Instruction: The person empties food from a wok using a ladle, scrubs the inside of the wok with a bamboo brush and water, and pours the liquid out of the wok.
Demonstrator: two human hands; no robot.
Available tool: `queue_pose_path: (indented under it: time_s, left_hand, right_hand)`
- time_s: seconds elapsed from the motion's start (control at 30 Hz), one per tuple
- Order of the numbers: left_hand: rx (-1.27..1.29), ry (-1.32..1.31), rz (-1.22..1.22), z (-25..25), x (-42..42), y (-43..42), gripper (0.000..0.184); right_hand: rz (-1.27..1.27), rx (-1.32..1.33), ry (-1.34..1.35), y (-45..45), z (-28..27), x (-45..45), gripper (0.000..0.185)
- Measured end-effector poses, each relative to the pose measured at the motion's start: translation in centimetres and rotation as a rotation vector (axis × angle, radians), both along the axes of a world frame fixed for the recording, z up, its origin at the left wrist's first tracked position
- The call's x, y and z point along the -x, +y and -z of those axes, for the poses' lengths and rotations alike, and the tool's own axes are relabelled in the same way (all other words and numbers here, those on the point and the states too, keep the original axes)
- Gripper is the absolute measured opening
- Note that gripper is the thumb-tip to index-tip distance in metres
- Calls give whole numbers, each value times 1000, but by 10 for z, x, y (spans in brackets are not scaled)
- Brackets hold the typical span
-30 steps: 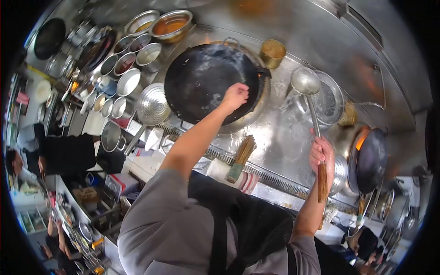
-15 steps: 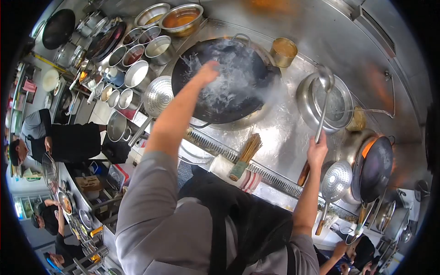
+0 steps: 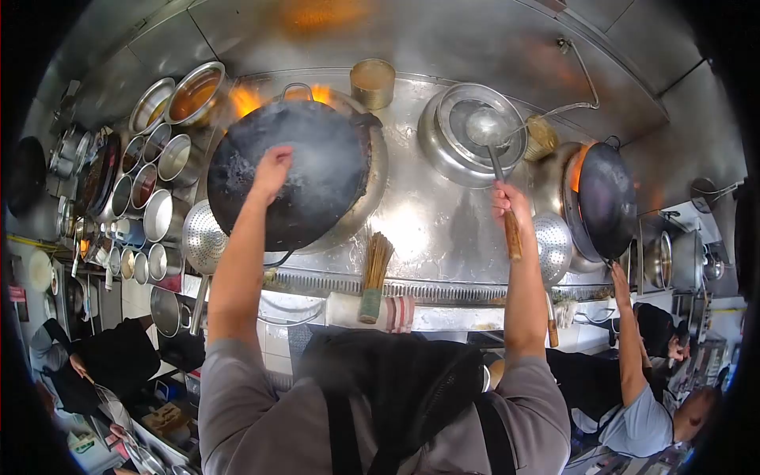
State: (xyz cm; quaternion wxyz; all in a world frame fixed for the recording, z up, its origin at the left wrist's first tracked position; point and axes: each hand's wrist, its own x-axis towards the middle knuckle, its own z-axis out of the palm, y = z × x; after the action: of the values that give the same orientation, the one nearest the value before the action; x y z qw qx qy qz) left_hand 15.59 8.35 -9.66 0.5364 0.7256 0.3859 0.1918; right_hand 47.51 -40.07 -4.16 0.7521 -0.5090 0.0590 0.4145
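Observation:
Over a large black wok (image 3: 237, 186), which gives off steam, my left hand (image 3: 273, 168) hovers with its fingers curled together; whether anything is in them is hidden. My right hand (image 3: 511, 202) grips a ladle (image 3: 495, 162) by its shaft near the wooden handle. The ladle's bowl rests in or just over a round metal strainer or bowl of water (image 3: 459, 115) set on a steel pot. Flames (image 3: 245, 100) show behind the wok's far rim.
A second wok (image 3: 608, 198) tilts on a burner at right, beside a perforated skimmer (image 3: 552, 249). Another skimmer (image 3: 206, 237) lies left. Bamboo brush (image 3: 378, 265) and striped towel (image 3: 400, 313) sit on the front edge. Seasoning pots (image 3: 162, 215) stand left. A co-worker's arm (image 3: 629, 340) reaches in at right.
My view has turned, shifting the stove left and leveling it. The ladle's bowl has come lower, toward the water. Splashing in the wok has lessened, and flames show more behind it.

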Motion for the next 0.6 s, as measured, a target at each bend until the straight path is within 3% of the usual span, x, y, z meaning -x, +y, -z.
queue_pose_path:
  time_s: [0.13,0.27,0.33,0.4,0.5,0.6]
  left_hand:
    - [39,-67,72,20,-55,-37,29]
    - [328,-119,124,26,-97,-80,28]
    - [382,-124,81,20,-110,-96,36]
    - [437,-190,-19,20,-122,-96,30]
    - [382,-106,36,-21,-103,-81,26]
    - [23,-18,-16,-5,-63,-37,20]
  right_hand:
    - [-115,-87,34,-4,-45,44,7]
    - [-255,-75,20,13,-92,99,24]
    - [-334,-41,-23,29,-108,123,31]
    - [-400,0,-97,46,-117,148,36]
    - [-469,103,-320,76,-100,177,44]
    - [-454,210,-547,93,-50,191,55]
